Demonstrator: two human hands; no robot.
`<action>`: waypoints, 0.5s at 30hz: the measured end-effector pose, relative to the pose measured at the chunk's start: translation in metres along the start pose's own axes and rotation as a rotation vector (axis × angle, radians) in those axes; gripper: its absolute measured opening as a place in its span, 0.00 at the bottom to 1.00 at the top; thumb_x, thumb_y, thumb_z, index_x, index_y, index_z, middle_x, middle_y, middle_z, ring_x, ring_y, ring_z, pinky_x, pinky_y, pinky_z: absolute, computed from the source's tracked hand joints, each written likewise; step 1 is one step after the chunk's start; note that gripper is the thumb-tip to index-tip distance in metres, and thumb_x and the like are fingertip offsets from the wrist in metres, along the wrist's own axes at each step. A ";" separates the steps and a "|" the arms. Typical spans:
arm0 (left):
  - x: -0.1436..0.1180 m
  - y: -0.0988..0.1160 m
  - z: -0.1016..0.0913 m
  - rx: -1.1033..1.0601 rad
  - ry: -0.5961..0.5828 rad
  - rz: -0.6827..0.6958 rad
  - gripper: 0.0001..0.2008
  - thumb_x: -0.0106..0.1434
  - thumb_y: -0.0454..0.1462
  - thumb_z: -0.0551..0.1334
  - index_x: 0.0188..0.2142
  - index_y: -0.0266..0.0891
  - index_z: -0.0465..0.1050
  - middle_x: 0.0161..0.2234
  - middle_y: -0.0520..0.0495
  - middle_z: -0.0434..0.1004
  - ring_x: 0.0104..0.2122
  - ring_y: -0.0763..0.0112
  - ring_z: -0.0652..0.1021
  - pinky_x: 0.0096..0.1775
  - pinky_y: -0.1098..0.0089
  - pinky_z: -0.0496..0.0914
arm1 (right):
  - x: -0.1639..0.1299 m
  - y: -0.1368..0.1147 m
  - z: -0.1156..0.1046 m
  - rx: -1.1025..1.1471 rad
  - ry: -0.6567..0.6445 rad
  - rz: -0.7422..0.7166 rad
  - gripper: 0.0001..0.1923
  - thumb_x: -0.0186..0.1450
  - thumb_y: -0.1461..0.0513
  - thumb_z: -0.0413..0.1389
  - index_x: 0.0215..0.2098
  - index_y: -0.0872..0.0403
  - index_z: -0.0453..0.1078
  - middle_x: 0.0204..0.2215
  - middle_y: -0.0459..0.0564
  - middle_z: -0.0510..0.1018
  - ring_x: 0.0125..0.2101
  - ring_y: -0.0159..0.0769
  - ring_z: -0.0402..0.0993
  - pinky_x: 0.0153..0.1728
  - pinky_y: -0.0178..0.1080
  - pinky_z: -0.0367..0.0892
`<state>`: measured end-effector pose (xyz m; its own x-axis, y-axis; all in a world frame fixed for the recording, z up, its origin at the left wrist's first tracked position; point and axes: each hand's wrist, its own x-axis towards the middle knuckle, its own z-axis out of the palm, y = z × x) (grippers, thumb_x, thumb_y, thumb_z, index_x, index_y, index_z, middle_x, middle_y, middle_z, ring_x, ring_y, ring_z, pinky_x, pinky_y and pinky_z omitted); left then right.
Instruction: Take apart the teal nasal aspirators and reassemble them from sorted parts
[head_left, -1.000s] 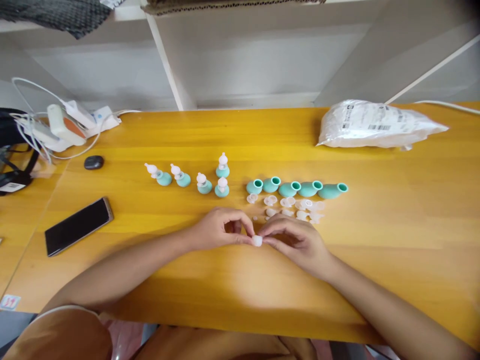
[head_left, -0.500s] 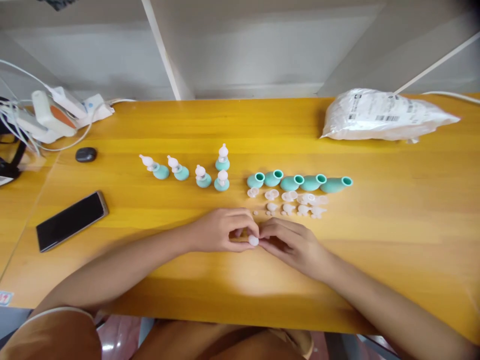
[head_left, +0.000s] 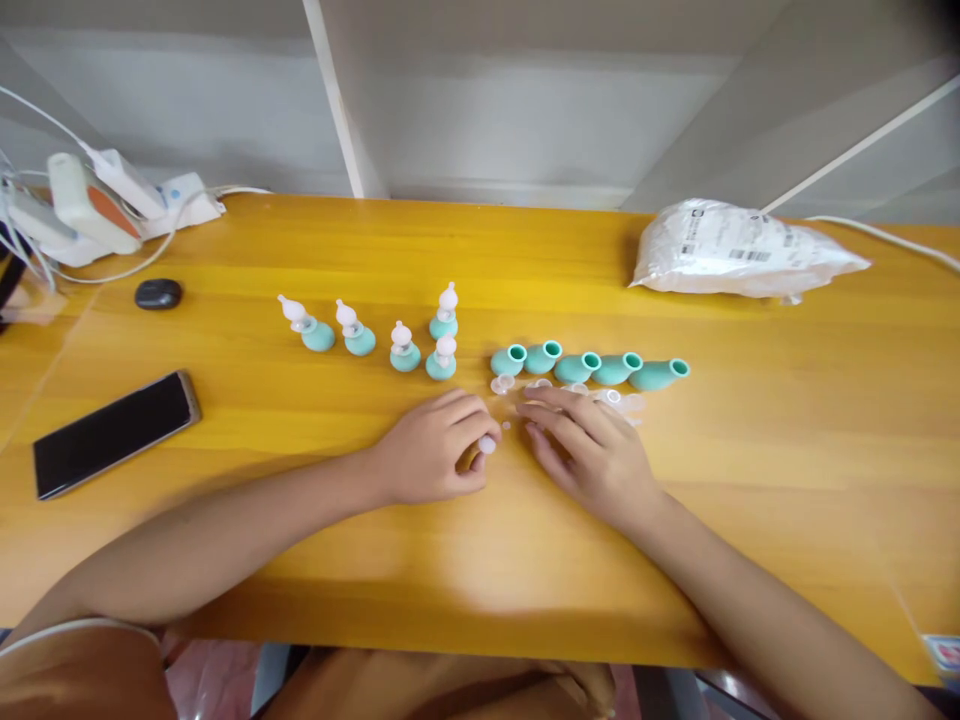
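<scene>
My left hand (head_left: 439,450) is closed, with a small translucent white nozzle tip (head_left: 487,444) pinched between thumb and fingers. My right hand (head_left: 589,445) reaches over the rows of small clear parts, fingers stretched out and thumb apart; no held thing shows in it. A tiny white bead-like piece (head_left: 506,426) lies between the two hands. Beyond the right hand stand several teal squeeze bulbs (head_left: 577,368) with bare open necks. Clear plastic discs (head_left: 502,384) lie before them, partly covered by that hand. Farther left stand teal bulbs fitted with white nozzles (head_left: 405,355).
A phone (head_left: 116,432) and a black oval case (head_left: 158,293) lie at the left of the wooden table (head_left: 300,590). Chargers and cables (head_left: 97,200) crowd the back left corner. A white plastic parcel (head_left: 742,250) rests at the back right, near the grey partition (head_left: 487,120).
My hands have come apart. The left, still with the nozzle tip, has shifted slightly left and up; the right has moved forward over the small clear parts. The camera view has shifted a little.
</scene>
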<state>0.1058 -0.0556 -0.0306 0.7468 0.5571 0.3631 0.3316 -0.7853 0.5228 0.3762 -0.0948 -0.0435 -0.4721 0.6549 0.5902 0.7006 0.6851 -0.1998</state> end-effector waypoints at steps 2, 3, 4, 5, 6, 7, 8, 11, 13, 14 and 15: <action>0.000 0.000 0.001 0.073 0.015 -0.033 0.07 0.67 0.31 0.61 0.44 0.40 0.73 0.41 0.44 0.78 0.43 0.59 0.75 0.49 0.60 0.74 | 0.001 -0.001 0.001 -0.043 0.016 -0.025 0.25 0.76 0.69 0.60 0.69 0.48 0.72 0.58 0.58 0.85 0.51 0.51 0.86 0.45 0.49 0.78; -0.001 0.000 0.002 0.121 0.019 -0.053 0.06 0.67 0.31 0.61 0.43 0.40 0.73 0.41 0.44 0.78 0.43 0.59 0.75 0.49 0.60 0.74 | 0.002 -0.001 0.001 -0.073 0.026 -0.039 0.25 0.76 0.69 0.60 0.69 0.49 0.72 0.58 0.57 0.86 0.50 0.51 0.86 0.44 0.49 0.77; -0.001 0.000 0.002 0.174 0.019 -0.073 0.05 0.67 0.31 0.61 0.42 0.40 0.73 0.40 0.44 0.77 0.43 0.58 0.75 0.48 0.59 0.73 | 0.004 -0.002 0.001 -0.107 0.032 -0.054 0.25 0.76 0.70 0.60 0.69 0.49 0.72 0.59 0.57 0.85 0.49 0.51 0.86 0.42 0.49 0.75; -0.001 0.000 0.003 0.229 0.015 -0.092 0.05 0.67 0.31 0.61 0.41 0.39 0.74 0.41 0.43 0.77 0.43 0.57 0.75 0.48 0.58 0.73 | 0.006 -0.003 0.001 -0.144 0.032 -0.068 0.25 0.76 0.69 0.61 0.69 0.50 0.72 0.60 0.57 0.85 0.48 0.50 0.86 0.41 0.49 0.73; -0.001 0.001 0.004 0.281 0.010 -0.109 0.04 0.67 0.31 0.61 0.41 0.39 0.74 0.41 0.43 0.76 0.44 0.56 0.75 0.47 0.58 0.73 | 0.009 -0.004 0.002 -0.180 0.026 -0.079 0.25 0.76 0.69 0.61 0.69 0.50 0.72 0.62 0.58 0.84 0.47 0.50 0.86 0.41 0.49 0.72; -0.001 0.001 0.005 0.325 0.005 -0.122 0.04 0.68 0.32 0.61 0.42 0.39 0.74 0.42 0.42 0.76 0.44 0.55 0.75 0.47 0.57 0.73 | 0.012 -0.005 0.003 -0.212 0.015 -0.088 0.24 0.76 0.69 0.61 0.69 0.51 0.72 0.63 0.58 0.83 0.47 0.50 0.85 0.41 0.49 0.71; -0.002 0.002 0.005 0.359 0.001 -0.133 0.05 0.68 0.32 0.61 0.42 0.39 0.75 0.42 0.42 0.76 0.45 0.55 0.75 0.47 0.56 0.74 | 0.014 -0.006 0.004 -0.236 0.002 -0.094 0.23 0.77 0.69 0.60 0.69 0.52 0.72 0.64 0.57 0.82 0.47 0.50 0.85 0.42 0.50 0.70; -0.001 0.004 0.006 0.412 -0.006 -0.171 0.05 0.69 0.33 0.61 0.44 0.38 0.75 0.43 0.41 0.75 0.46 0.53 0.75 0.47 0.55 0.74 | 0.021 -0.008 0.007 -0.276 -0.013 -0.113 0.21 0.78 0.68 0.59 0.67 0.53 0.73 0.64 0.56 0.83 0.46 0.49 0.84 0.42 0.50 0.68; -0.001 0.005 0.006 0.419 -0.009 -0.192 0.06 0.68 0.33 0.61 0.44 0.38 0.74 0.44 0.41 0.75 0.47 0.53 0.75 0.48 0.55 0.75 | 0.023 -0.009 0.006 -0.291 -0.007 -0.129 0.19 0.78 0.69 0.59 0.66 0.55 0.73 0.63 0.54 0.84 0.42 0.47 0.83 0.40 0.50 0.67; 0.000 0.006 0.006 0.419 -0.011 -0.198 0.06 0.68 0.33 0.61 0.44 0.38 0.74 0.45 0.41 0.75 0.47 0.52 0.75 0.48 0.54 0.75 | 0.024 -0.009 0.006 -0.296 -0.004 -0.136 0.19 0.78 0.69 0.59 0.66 0.55 0.73 0.62 0.54 0.85 0.41 0.46 0.82 0.40 0.50 0.66; 0.000 0.006 0.006 0.416 -0.014 -0.201 0.07 0.68 0.33 0.61 0.45 0.38 0.74 0.45 0.40 0.75 0.47 0.52 0.76 0.48 0.54 0.75 | 0.024 -0.009 0.005 -0.300 -0.004 -0.144 0.19 0.78 0.69 0.59 0.65 0.55 0.73 0.61 0.54 0.85 0.41 0.46 0.82 0.40 0.50 0.66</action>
<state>0.1113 -0.0619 -0.0319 0.6504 0.7083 0.2744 0.6721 -0.7050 0.2264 0.3556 -0.0836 -0.0313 -0.5796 0.5594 0.5926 0.7523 0.6468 0.1252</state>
